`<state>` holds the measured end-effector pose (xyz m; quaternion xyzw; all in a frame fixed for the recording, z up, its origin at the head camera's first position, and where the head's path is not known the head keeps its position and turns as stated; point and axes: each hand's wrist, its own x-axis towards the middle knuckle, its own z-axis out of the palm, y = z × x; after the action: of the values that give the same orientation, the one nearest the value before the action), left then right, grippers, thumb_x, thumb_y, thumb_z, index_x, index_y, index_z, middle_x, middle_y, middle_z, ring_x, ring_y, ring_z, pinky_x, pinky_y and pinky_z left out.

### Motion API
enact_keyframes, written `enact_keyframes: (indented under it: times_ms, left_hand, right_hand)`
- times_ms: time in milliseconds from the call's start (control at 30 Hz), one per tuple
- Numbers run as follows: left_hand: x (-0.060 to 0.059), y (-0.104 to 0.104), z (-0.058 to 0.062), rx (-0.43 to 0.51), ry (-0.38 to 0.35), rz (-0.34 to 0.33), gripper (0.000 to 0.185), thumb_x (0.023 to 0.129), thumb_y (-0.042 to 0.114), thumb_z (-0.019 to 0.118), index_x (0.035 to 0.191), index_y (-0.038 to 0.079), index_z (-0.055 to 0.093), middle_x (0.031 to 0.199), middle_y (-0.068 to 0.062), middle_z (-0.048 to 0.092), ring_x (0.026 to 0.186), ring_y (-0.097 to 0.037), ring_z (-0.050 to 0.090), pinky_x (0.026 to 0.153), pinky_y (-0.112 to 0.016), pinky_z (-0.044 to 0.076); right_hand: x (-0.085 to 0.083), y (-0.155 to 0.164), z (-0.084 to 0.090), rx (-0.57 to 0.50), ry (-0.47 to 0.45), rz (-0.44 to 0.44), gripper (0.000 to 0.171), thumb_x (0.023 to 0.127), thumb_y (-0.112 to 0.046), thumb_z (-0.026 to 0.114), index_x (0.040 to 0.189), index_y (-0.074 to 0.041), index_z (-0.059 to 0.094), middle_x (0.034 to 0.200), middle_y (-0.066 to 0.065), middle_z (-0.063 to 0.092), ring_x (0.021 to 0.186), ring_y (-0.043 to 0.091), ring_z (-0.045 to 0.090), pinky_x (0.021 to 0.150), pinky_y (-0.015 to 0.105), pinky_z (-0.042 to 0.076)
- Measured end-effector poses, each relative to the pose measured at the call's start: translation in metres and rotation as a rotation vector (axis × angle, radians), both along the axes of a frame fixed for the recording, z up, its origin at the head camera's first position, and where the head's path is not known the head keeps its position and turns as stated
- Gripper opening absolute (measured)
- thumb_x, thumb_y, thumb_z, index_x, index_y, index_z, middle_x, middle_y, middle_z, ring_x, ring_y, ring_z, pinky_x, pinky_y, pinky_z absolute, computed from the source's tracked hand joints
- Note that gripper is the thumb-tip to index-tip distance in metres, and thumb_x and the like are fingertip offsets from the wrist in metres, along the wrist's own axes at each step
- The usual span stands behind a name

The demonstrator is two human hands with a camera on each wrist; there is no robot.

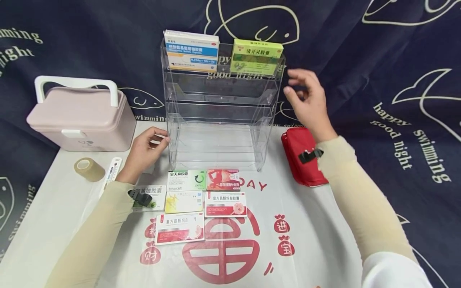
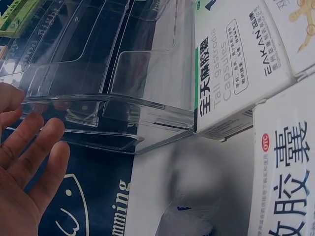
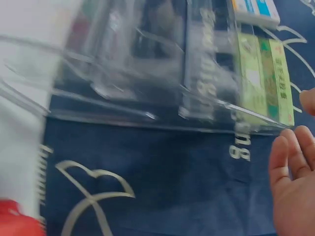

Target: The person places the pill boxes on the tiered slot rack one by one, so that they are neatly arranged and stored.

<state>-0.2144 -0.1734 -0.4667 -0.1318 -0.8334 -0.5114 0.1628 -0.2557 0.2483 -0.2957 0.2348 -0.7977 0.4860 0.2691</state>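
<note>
A clear plastic tiered rack (image 1: 219,107) stands upright at the back of the table. Its top tier holds a white-and-blue capsule box (image 1: 192,51) on the left and a green capsule box (image 1: 256,58) on the right. My left hand (image 1: 144,151) is at the rack's left side, fingertips right at the edge and fingers loosely bent. Beside the upper right corner, near the green box, my right hand (image 1: 309,99) hovers with thumb and fingers apart and nothing between them. In the right wrist view, its fingertips overlap the rack's corner.
Several medicine boxes lie before the rack, including a green-and-white box (image 1: 186,181) and a red box (image 1: 223,179). A pink case (image 1: 77,116), a tan bandage roll (image 1: 90,170) and a thermometer (image 1: 113,170) are at left. A red pouch (image 1: 300,160) lies at right; a dark patterned cloth (image 1: 360,52) hangs behind.
</note>
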Motion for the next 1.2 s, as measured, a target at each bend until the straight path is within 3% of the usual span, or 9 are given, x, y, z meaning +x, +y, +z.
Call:
enact_keyframes:
  times_ms: [200, 433, 600, 700, 867, 1000, 1200]
  left_hand:
    - [0.001, 0.0, -0.001, -0.007, 0.005, -0.002, 0.017, 0.099, 0.016, 0.068, 0.111, 0.004, 0.068, 0.109, -0.008, 0.071, 0.09, -0.002, 0.062, 0.075, -0.02, 0.048]
    - [0.001, -0.002, 0.001, 0.018, 0.012, -0.005, 0.017, 0.098, 0.013, 0.07, 0.11, 0.002, 0.068, 0.103, -0.01, 0.072, 0.085, -0.001, 0.062, 0.073, -0.019, 0.048]
    - [0.0, -0.001, 0.0, 0.029, 0.015, -0.005, 0.017, 0.097, 0.011, 0.07, 0.111, 0.002, 0.068, 0.103, -0.011, 0.072, 0.084, -0.001, 0.062, 0.073, -0.019, 0.048]
    - [-0.001, 0.0, -0.002, 0.03, 0.009, -0.011, 0.018, 0.097, 0.012, 0.07, 0.111, 0.001, 0.068, 0.105, -0.011, 0.071, 0.085, -0.001, 0.062, 0.073, -0.019, 0.048]
    - [0.0, 0.002, -0.003, 0.028, 0.0, -0.004, 0.018, 0.098, 0.014, 0.069, 0.112, 0.002, 0.068, 0.107, -0.01, 0.07, 0.089, -0.002, 0.063, 0.074, -0.019, 0.048]
    - [0.0, 0.001, -0.003, 0.031, -0.001, 0.014, 0.018, 0.098, 0.013, 0.069, 0.111, 0.002, 0.068, 0.105, -0.012, 0.071, 0.086, -0.001, 0.063, 0.074, -0.018, 0.048]
    - [-0.001, 0.0, -0.003, 0.031, -0.004, 0.002, 0.019, 0.098, 0.014, 0.069, 0.111, 0.001, 0.067, 0.104, -0.012, 0.071, 0.083, -0.001, 0.062, 0.074, -0.018, 0.048]
  right_hand:
    - [0.033, 0.019, -0.075, 0.031, -0.246, 0.133, 0.042, 0.092, 0.01, 0.068, 0.133, 0.006, 0.058, 0.13, 0.016, 0.061, 0.104, 0.028, 0.064, 0.078, 0.024, 0.052]
    - [0.083, 0.012, -0.155, 0.285, -0.559, 0.263, 0.039, 0.094, -0.008, 0.075, 0.13, -0.003, 0.062, 0.118, 0.014, 0.067, 0.092, 0.023, 0.065, 0.076, 0.033, 0.055]
    - [0.114, -0.006, -0.192, 0.458, -0.662, 0.302, 0.04, 0.088, -0.027, 0.083, 0.12, -0.007, 0.067, 0.099, 0.007, 0.066, 0.083, 0.021, 0.061, 0.07, 0.031, 0.051]
    - [0.127, -0.011, -0.206, 0.549, -0.65, 0.269, 0.043, 0.085, -0.037, 0.085, 0.116, -0.014, 0.067, 0.092, 0.002, 0.062, 0.08, 0.021, 0.056, 0.067, 0.03, 0.048]
    - [0.138, -0.014, -0.211, 0.631, -0.615, 0.189, 0.051, 0.081, -0.05, 0.084, 0.118, -0.018, 0.069, 0.089, -0.001, 0.059, 0.079, 0.016, 0.053, 0.066, 0.031, 0.045]
    - [0.141, -0.015, -0.213, 0.646, -0.576, 0.171, 0.052, 0.083, -0.046, 0.084, 0.123, -0.016, 0.069, 0.093, -0.003, 0.058, 0.08, 0.015, 0.053, 0.067, 0.03, 0.045]
    - [0.143, -0.013, -0.218, 0.612, -0.562, 0.165, 0.044, 0.083, -0.038, 0.086, 0.119, -0.019, 0.069, 0.092, -0.003, 0.058, 0.081, 0.016, 0.052, 0.067, 0.03, 0.044]
